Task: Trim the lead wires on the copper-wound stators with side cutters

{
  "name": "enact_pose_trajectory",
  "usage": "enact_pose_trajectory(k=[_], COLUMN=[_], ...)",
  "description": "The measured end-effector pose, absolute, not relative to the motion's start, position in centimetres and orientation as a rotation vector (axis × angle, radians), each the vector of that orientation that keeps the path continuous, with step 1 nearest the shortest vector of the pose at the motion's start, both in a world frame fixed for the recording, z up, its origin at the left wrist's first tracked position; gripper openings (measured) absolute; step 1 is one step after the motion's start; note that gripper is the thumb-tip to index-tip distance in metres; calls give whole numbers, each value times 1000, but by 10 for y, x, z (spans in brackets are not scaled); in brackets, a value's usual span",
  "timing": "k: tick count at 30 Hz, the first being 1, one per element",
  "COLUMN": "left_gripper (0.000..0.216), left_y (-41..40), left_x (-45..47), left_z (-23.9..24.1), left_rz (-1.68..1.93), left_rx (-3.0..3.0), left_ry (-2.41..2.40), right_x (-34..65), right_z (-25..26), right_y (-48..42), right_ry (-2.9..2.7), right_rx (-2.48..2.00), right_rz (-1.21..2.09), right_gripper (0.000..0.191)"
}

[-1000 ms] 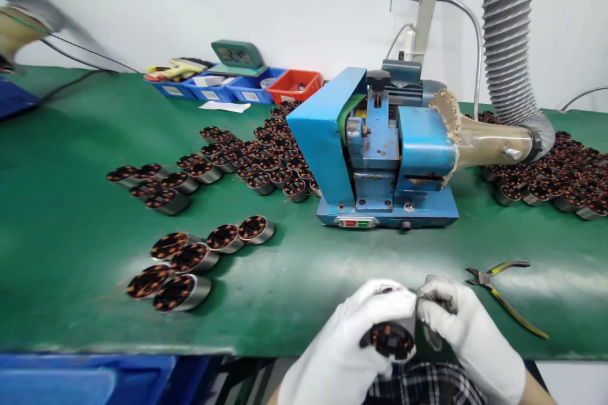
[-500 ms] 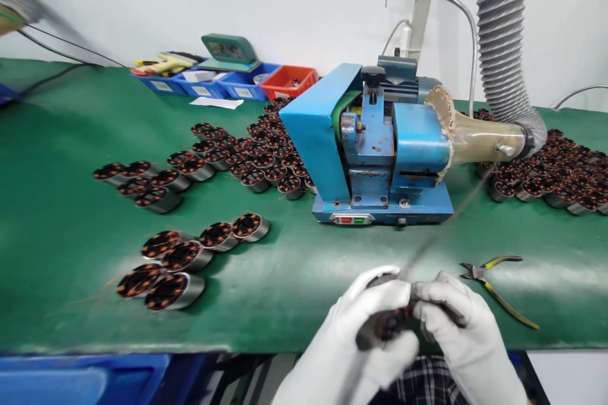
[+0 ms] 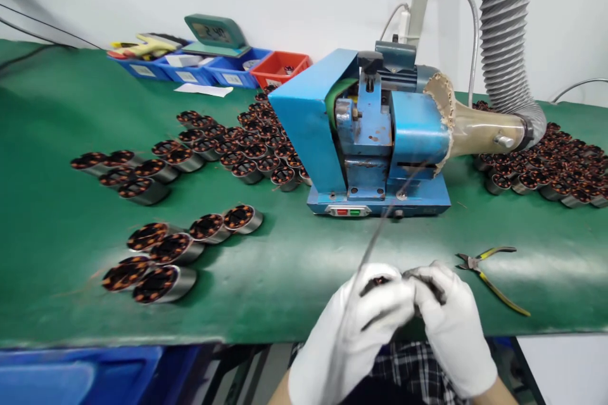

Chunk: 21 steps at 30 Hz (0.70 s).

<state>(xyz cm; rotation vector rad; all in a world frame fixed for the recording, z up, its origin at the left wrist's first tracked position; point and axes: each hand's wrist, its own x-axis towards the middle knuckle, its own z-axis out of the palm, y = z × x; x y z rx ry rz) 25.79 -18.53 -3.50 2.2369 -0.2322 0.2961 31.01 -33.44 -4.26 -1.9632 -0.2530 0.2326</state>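
In the lower middle, my left hand (image 3: 356,323), in a white glove, is closed around a wound motor stator (image 3: 377,285). Most of the stator is hidden behind the glove. Close against it, my right hand (image 3: 453,323), also gloved, has its dark-smudged fingertips pinched together at the stator's side. What those fingertips grip is too small and covered to make out. To the right on the green mat lie diagonal cutters (image 3: 494,283) with yellow handles, jaws apart.
A blue belt machine (image 3: 375,139) stands ahead, joined to a grey duct hose (image 3: 508,31). Upright stators (image 3: 164,285) sit in groups at left, with more stators (image 3: 546,171) at right. Bins (image 3: 280,69) line the wall. A blurred dark strand crosses the view before my left hand.
My left fingers have closed further over the stator, hiding more of it. The two hands stay together. The view has shifted slightly, and the dark strand has swung left.
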Motion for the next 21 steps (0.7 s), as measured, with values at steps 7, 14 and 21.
enact_pose_trajectory(k=[7, 14, 21], left_gripper=[27, 37, 38], left_y=[-189, -178, -183], left_x=[273, 276, 278], left_z=[-80, -79, -76], left_rz=[575, 267, 117], left_rx=[2522, 2508, 2455], left_ry=[-275, -216, -180], right_x=[333, 373, 402], right_z=[-69, -43, -55], right_y=[-339, -374, -486], right_ry=[-460, -964, -1057], right_rx=[-2004, -2333, -2811], right_rz=[654, 623, 59], right_gripper=[37, 28, 32])
